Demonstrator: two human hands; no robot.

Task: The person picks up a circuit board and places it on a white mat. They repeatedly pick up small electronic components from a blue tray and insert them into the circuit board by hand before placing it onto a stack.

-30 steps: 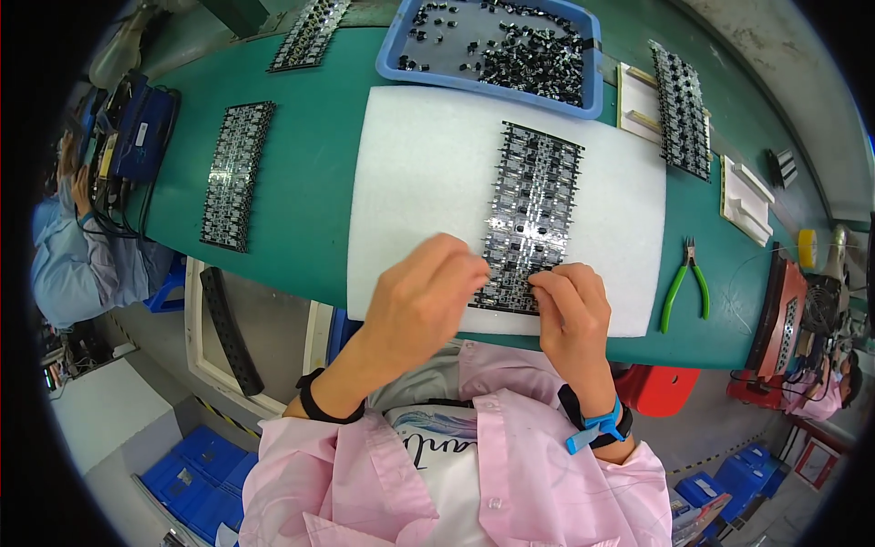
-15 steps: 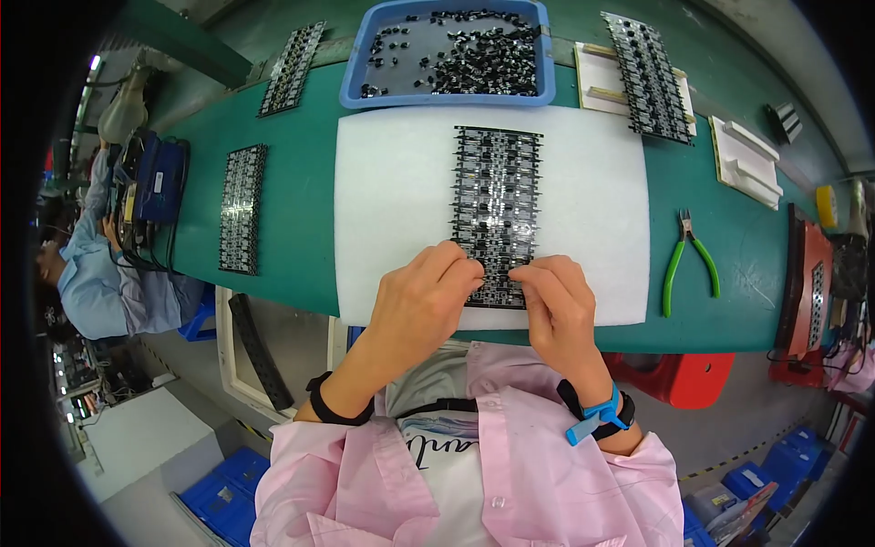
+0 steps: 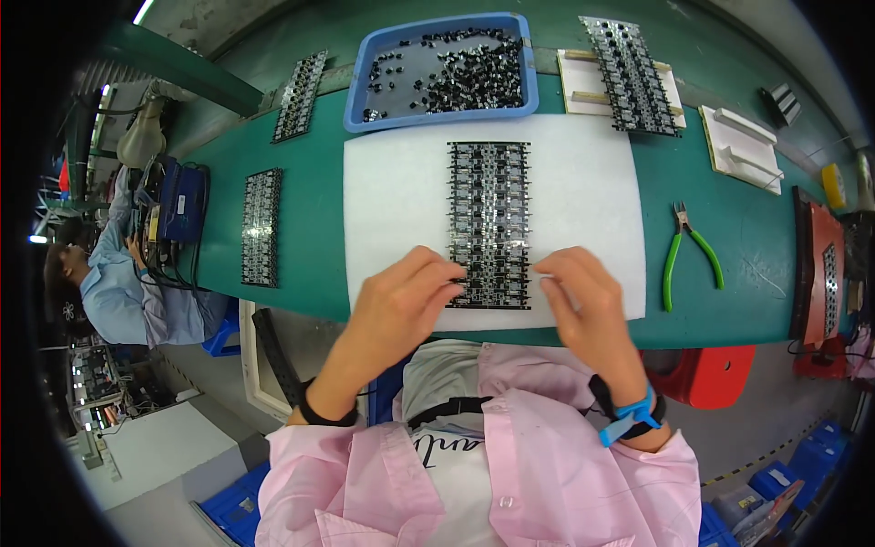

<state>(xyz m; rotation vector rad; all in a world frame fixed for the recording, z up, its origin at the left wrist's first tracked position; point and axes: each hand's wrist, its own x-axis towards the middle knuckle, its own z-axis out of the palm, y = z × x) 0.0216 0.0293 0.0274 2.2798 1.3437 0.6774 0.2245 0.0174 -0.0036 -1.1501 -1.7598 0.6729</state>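
Note:
A long circuit board panel [image 3: 489, 210], black and silver with rows of small parts, lies lengthwise on a white foam sheet [image 3: 583, 210] before me. At its lower left edge, the fingers of my left hand [image 3: 401, 296] are bent and closed, tips overlapping the board's rim. My right hand [image 3: 588, 292] hovers just off the lower right edge; its thumb and index finger are apart with nothing visible between them. Beyond the sheet stands a blue tray [image 3: 351, 91] holding many small black and silver components.
Similar panels lie at left [image 3: 262, 228], far left [image 3: 300, 96] and far right [image 3: 629, 77], the last on a white rack [image 3: 576, 87]. Green-handled cutters [image 3: 688, 255] and another white holder [image 3: 740, 150] are on the right. A person in light blue [image 3: 118, 292] sits at left.
My hands have drawn apart from over the panel's lower end toward its two sides. The right fingers have come off the board and spread. The whole view has shifted slightly.

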